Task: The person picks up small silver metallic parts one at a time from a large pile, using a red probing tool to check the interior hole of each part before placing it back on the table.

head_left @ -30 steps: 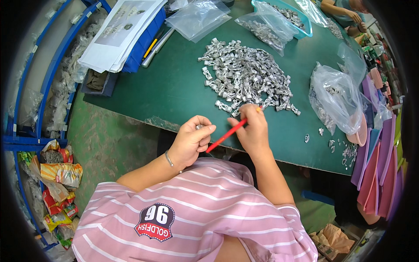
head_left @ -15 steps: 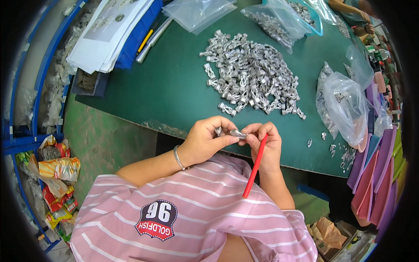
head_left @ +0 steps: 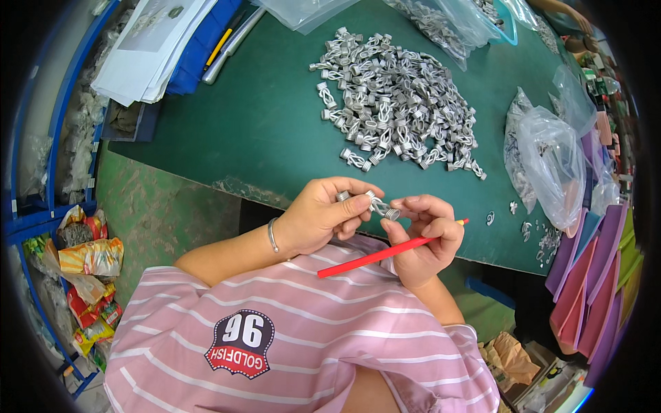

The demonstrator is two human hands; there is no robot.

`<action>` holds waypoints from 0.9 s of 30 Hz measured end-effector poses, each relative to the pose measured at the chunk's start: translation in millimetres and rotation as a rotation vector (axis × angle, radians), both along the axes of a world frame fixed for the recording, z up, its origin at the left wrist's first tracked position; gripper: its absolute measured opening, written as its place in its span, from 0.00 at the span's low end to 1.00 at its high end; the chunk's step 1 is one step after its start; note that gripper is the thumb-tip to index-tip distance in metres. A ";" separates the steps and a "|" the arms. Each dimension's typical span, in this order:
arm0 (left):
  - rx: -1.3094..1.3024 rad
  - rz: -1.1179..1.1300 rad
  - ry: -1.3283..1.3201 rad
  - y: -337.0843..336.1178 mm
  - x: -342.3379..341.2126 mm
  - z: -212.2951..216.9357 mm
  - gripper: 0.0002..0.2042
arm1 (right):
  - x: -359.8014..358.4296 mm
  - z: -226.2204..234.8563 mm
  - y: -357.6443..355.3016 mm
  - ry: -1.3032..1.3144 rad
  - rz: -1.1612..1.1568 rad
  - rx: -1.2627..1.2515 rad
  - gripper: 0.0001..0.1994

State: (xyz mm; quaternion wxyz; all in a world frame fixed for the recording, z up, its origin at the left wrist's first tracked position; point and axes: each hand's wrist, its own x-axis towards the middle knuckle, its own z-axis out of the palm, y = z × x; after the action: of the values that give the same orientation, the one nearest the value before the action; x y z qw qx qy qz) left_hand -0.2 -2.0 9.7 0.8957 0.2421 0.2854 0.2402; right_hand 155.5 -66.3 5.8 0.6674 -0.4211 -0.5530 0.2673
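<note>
My left hand [head_left: 322, 215] is closed, pinching a small silver metal piece [head_left: 376, 204] with white cord-like loops between thumb and fingers. A second grey metal end [head_left: 342, 196] shows by its curled fingers; whether it belongs to another piece I cannot tell. My right hand [head_left: 425, 241] is closed too, its thumb and forefinger at the ribbed end of the same piece. Across its fingers lies a slim red pencil [head_left: 372, 261], its lighter tip pointing right. Beyond my hands, a large heap of similar looped silver pieces [head_left: 406, 103] covers the middle of the green table [head_left: 248, 124].
At the right lie clear plastic bags [head_left: 551, 162] and scattered small metal bits [head_left: 549, 242]. Purple and pink bins [head_left: 582, 289] line the right edge. Papers [head_left: 155, 51] lie over a blue tray [head_left: 200, 51] at the back left. Another person's arm [head_left: 568, 14] shows at the far right.
The red pencil has swung from steep to nearly level as my right hand turned. More of the metal piece shows between my hands. The view has shifted slightly.
</note>
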 end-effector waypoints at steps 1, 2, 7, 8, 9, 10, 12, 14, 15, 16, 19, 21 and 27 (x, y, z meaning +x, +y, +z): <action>-0.087 -0.017 -0.045 -0.8 0.8 -2.0 0.12 | -1.1 1.5 0.6 -0.032 -0.004 0.016 0.22; -0.123 -0.053 -0.101 0.6 1.1 -5.3 0.12 | -3.5 0.6 2.5 -0.037 -0.035 0.062 0.22; -0.265 0.037 -0.054 6.1 4.1 0.3 0.11 | 10.1 3.3 11.7 -0.232 -0.089 0.047 0.18; -0.265 0.062 -0.028 6.1 2.2 -2.5 0.10 | 18.5 1.3 16.1 -0.306 -0.162 0.003 0.17; -0.266 0.089 -0.003 6.0 0.8 -4.4 0.09 | 25.6 -1.3 22.1 -0.381 -0.234 -0.041 0.16; -0.248 0.102 -0.033 5.8 0.4 -5.0 0.05 | 30.5 -5.3 34.0 -0.453 -0.320 -0.064 0.14; -0.193 0.104 0.000 5.9 1.0 -4.9 0.04 | 34.7 -3.7 50.5 -0.599 -0.357 -0.115 0.15; -0.156 0.117 0.009 6.5 1.3 -5.0 0.03 | 34.0 -8.9 62.9 -0.682 -0.335 -0.165 0.17; -0.130 0.128 0.028 7.3 2.1 -3.5 0.03 | 33.5 -12.3 65.8 -0.685 -0.352 -0.160 0.16; -0.104 0.139 0.048 8.4 3.0 -1.4 0.04 | 33.8 -11.2 65.9 -0.685 -0.351 -0.192 0.16; -0.004 0.167 0.127 10.3 2.9 -2.2 0.06 | 34.8 -13.2 62.4 -0.678 -0.330 -0.199 0.15; 0.098 0.174 0.175 12.2 4.7 -2.3 0.08 | 34.8 -13.1 57.3 -0.551 -0.286 -0.213 0.14; 0.318 0.109 0.257 13.7 9.2 4.6 0.12 | 23.8 -3.5 25.5 0.462 0.180 -0.530 0.12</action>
State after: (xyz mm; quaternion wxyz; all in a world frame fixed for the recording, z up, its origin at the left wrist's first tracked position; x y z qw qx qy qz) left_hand 9.1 11.7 14.3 0.7881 0.3931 0.3686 0.2975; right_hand 179.3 -40.8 2.4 0.6161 -0.4578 -0.3339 0.5471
